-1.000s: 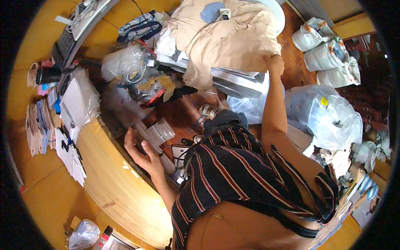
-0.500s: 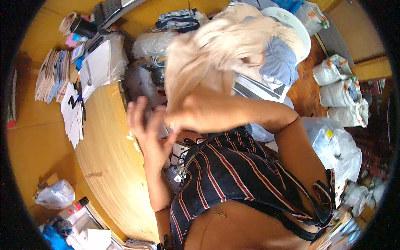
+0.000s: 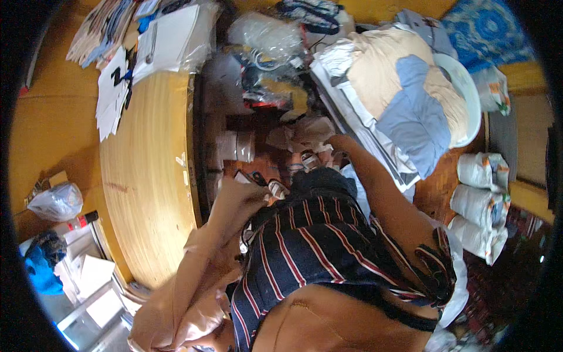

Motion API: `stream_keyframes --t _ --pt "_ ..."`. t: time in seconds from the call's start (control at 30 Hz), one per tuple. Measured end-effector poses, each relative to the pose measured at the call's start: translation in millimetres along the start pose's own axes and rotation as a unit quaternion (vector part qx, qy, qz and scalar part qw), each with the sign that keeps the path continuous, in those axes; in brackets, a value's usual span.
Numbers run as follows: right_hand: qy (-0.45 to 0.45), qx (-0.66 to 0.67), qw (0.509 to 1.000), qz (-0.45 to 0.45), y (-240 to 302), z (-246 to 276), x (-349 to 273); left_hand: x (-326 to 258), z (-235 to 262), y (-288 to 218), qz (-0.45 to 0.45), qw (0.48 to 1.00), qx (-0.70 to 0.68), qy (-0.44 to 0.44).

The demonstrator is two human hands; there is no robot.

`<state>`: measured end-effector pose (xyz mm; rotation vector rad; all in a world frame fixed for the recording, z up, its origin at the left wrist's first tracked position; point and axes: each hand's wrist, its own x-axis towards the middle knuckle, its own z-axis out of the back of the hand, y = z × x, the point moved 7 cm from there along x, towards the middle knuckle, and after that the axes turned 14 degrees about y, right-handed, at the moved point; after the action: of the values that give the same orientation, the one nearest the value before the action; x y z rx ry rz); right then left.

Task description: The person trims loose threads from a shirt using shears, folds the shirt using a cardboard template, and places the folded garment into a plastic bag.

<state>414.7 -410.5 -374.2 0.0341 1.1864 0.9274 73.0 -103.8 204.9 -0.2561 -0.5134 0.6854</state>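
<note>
The curved light wooden table (image 3: pixel 146 176) takes up the left of the view. Across from it, a stack of folded beige and blue clothes (image 3: pixel 404 100) lies on a white round seat. The tan soft cloth garment (image 3: pixel 193 281) hangs in loose folds down the person's left side, from beside the striped shirt towards the lower edge. It covers the left arm completely, so the left hand cannot be seen and its grip cannot be told. The right arm stretches forward over the clutter, and the right hand (image 3: pixel 335 142) rests at a crumpled pale bundle (image 3: pixel 305 132). Its fingers are too blurred to tell whether they are curled or spread, or whether they hold anything. Judging by this, the garment is being carried on one side while the other hand sorts through the heap. Any next move needs a sure grip on the draped cloth so it does not slide off. Stacked clear plastic cups (image 3: pixel 237 145) stand just beside the table's edge.
</note>
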Motion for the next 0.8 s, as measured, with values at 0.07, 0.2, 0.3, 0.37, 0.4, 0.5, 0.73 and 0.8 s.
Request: stream_keyframes --t 0.07,0.2,0.3,0.37,0.4,0.5,0.73,0.8 --pt "0.0 0.072 0.997 -0.038 -16 -45 28 4 17 9 0.049 0.992 0.117 -0.026" --pt "-0.006 0.202 0.971 -0.125 -20 -102 46 50 -42 15 0.049 0.969 0.219 0.103" --pt "-0.016 0.225 0.962 -0.157 -19 -97 68 35 -143 47 0.159 0.956 -0.045 0.243" --pt "-0.024 0.237 0.956 -0.169 -21 -92 89 21 -183 63 0.112 0.932 0.159 0.307" --pt "-0.03 0.249 0.952 -0.178 -27 -91 103 19 -209 76 0.115 0.909 0.198 0.348" --pt "-0.037 0.264 0.945 -0.189 -48 -93 155 15 -228 91 0.171 0.928 0.157 0.293" --pt "-0.09 0.309 0.925 -0.202 -96 -118 327 32 -214 142 0.088 0.958 0.229 0.151" --pt "-0.099 0.309 0.923 -0.204 -101 -121 366 28 -212 152 0.13 0.961 0.207 0.127"
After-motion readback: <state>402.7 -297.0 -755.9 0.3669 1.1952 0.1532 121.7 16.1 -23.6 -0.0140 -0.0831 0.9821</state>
